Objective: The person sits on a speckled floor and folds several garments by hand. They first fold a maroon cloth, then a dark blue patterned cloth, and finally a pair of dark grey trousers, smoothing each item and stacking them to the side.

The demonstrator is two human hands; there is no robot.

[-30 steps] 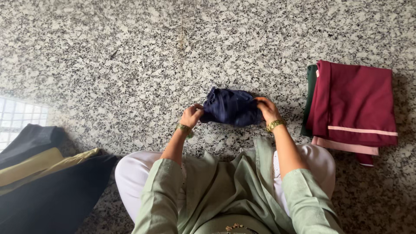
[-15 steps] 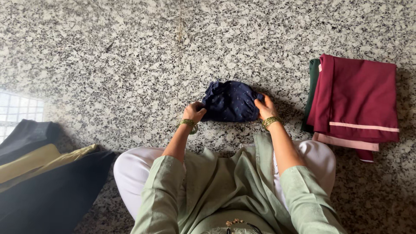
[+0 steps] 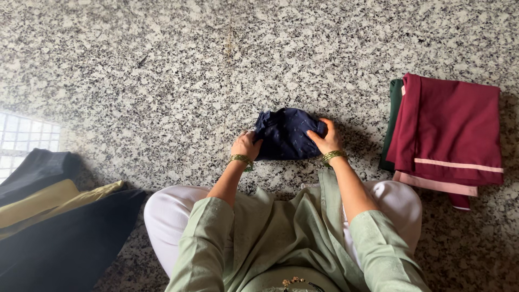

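A small folded navy cloth with tiny light dots lies on the speckled granite floor in front of my knees. My left hand grips its left edge, fingers curled on the fabric. My right hand presses on its right side, fingers on top of the fold. Both wrists wear green-gold bangles. I sit cross-legged in a pale green tunic and white trousers.
A stack of folded clothes lies to the right: maroon on top, pink and dark green beneath. At the lower left is a pile of dark and yellow fabric. A bright window reflection shows on the floor at the left.
The navy cloth has been lowered from a slightly raised hold onto the floor and flattened into a tighter fold. Both hands stayed on its edges.
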